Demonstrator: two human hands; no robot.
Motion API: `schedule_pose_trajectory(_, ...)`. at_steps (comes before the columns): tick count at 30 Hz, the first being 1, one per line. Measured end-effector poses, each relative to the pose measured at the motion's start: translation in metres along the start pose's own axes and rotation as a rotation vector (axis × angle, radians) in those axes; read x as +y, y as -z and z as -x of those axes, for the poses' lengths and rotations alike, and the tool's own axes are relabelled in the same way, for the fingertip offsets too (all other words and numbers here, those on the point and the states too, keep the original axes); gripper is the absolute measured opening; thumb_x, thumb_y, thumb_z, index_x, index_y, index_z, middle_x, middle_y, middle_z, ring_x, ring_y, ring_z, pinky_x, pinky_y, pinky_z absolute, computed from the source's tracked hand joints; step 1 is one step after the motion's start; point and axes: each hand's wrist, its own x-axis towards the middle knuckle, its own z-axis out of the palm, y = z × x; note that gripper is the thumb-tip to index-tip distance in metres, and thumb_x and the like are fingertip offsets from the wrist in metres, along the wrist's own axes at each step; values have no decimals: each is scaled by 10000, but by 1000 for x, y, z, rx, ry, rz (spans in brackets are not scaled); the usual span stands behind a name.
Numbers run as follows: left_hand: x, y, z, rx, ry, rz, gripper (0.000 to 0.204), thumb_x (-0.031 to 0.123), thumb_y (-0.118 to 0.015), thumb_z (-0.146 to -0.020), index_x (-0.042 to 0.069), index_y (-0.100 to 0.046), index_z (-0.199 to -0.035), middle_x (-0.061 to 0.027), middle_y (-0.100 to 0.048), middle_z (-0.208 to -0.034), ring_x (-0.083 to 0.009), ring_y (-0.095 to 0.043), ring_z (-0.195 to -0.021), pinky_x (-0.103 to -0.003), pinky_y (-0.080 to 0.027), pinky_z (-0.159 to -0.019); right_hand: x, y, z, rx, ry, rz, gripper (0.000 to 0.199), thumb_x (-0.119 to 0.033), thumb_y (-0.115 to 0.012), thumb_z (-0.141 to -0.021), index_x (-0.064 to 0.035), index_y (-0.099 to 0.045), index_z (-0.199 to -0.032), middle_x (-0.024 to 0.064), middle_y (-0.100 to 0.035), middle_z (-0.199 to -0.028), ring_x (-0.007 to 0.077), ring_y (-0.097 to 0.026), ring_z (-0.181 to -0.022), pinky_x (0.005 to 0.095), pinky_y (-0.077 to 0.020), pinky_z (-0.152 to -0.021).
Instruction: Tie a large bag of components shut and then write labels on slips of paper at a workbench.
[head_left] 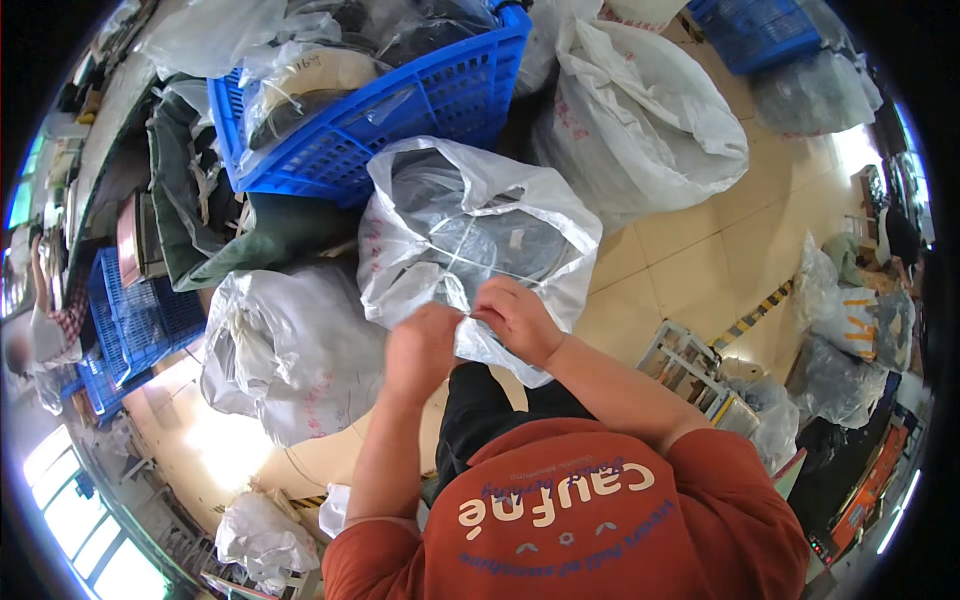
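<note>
In front of me stands a white woven sack (384,262) with its mouth spread wide. Inside it lie dark items in clear plastic (520,243), their kind hard to make out. Thin white string (452,262) crosses over the opening and runs down toward my fingers. At the sack's near rim, my left hand (424,345) is closed, its fingertips pinched beside those of the other. Close by on the right, my right hand (515,315) also pinches. The string's end between the fingers is too small to see clearly.
Beyond the sack is a blue plastic crate (400,120) full of bagged items. A tied white sack (290,360) stands left; another open white sack (650,120) stands far right. A dark green sack (270,240) leans by the crate. Far left, a person (50,325) is near stacked blue crates (140,310).
</note>
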Motion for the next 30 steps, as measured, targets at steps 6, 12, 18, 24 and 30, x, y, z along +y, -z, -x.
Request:
schedule_pose_trajectory(6,-47,52,-10,49,-39,-246,39,108,-581,-749,103,-620,-750,-68,-575,-697,-285,-559,-619,-384,-442,-532,72,-19,31,-272,-275,154,99,-137,-562,-804,-49,-576,-849,133,-607,-815,323,-576,-766,389,-454,-655)
schedule_pose_trajectory(12,-66,90,-17,78,-30,-263,56,104,-599,-759,61,-625,-735,-84,-578,-695,-288,-560,-636,-383,-433,-540,54,-38,0,-201,-305,138,107,-128,-511,-825,-44,-577,-822,133,-612,-754,329,-584,-724,383,-454,-630)
schedule_pose_trajectory(18,-100,148,-44,457,65,-302,36,61,-625,-727,67,-602,-755,-92,-572,-750,-277,-562,-704,-362,-453,-589,56,-50,-40,-35,-441,130,143,-123,-474,-845,-20,-556,-789,146,-616,-760,329,-595,-716,374,-450,-618)
schedule_pose_trajectory(24,-122,57,1,328,358,267,77,58,-603,-778,37,-638,-843,-101,-617,-777,-187,-588,-707,-291,-461,-659,67,-56,-56,29,-595,84,178,-163,-486,-863,-17,-579,-820,111,-595,-700,242,-566,-626,326,-433,-599)
schedule_pose_trajectory(30,-135,-86,-5,30,731,652,175,136,-596,-795,-12,-627,-883,-131,-629,-778,-231,-614,-626,-320,-467,-558,72,-72,-69,-70,-761,-31,193,-185,-497,-873,-19,-594,-862,58,-562,-653,113,-518,-609,256,-412,-582)
